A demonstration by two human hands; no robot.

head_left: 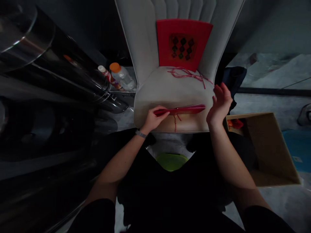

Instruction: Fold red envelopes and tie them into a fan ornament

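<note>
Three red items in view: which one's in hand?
The narrow red strip held in the left hand. The red panel leans on the chair back, and the red bits sit in the cardboard box, untouched.

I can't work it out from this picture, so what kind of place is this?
Probably a storeroom or back room: a cardboard box sits on a bare floor, near a padded chair and shiny metal pipes.

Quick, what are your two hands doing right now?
Left hand: closed, holding a narrow red strip.
Right hand: open, fingers spread, holding nothing.
</note>
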